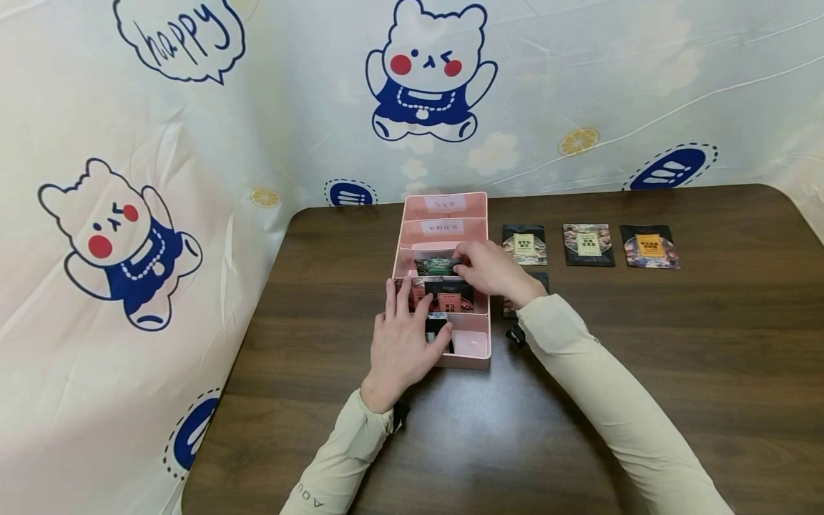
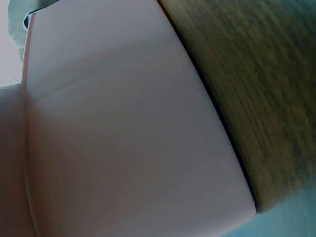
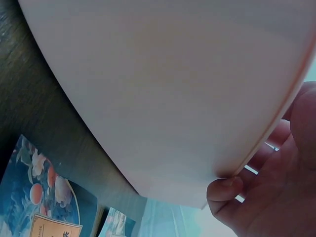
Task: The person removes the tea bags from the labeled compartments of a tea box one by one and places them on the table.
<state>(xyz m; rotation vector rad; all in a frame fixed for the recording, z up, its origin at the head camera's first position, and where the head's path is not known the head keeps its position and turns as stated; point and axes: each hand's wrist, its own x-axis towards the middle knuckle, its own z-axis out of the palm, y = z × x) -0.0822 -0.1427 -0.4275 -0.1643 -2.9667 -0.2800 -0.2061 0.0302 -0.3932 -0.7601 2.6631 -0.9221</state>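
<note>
A long pink divided box (image 1: 487, 340) stands on the table and holds tea packets. My right hand (image 1: 492, 270) reaches over its right wall, thumb and fingers pinching the right end of a green tea packet (image 1: 434, 267) in the middle compartment. My left hand (image 1: 404, 342) lies spread over the box's left wall, fingers straight. Its fingertips are by the red-labelled black packets (image 1: 450, 297) in the compartment nearer me. Below its thumb a dark packet (image 1: 438, 322) shows in the nearest compartment, partly hidden. In the left wrist view the box's outer wall (image 2: 133, 133) fills most of the picture.
Right of the box, a row of packets lies flat: one with a pale green label (image 1: 523, 245), another (image 1: 589, 244), and one with an orange label (image 1: 650, 247). Another packet (image 1: 539, 279) is half covered by the right forearm. A printed curtain (image 1: 290, 107) hangs behind the table.
</note>
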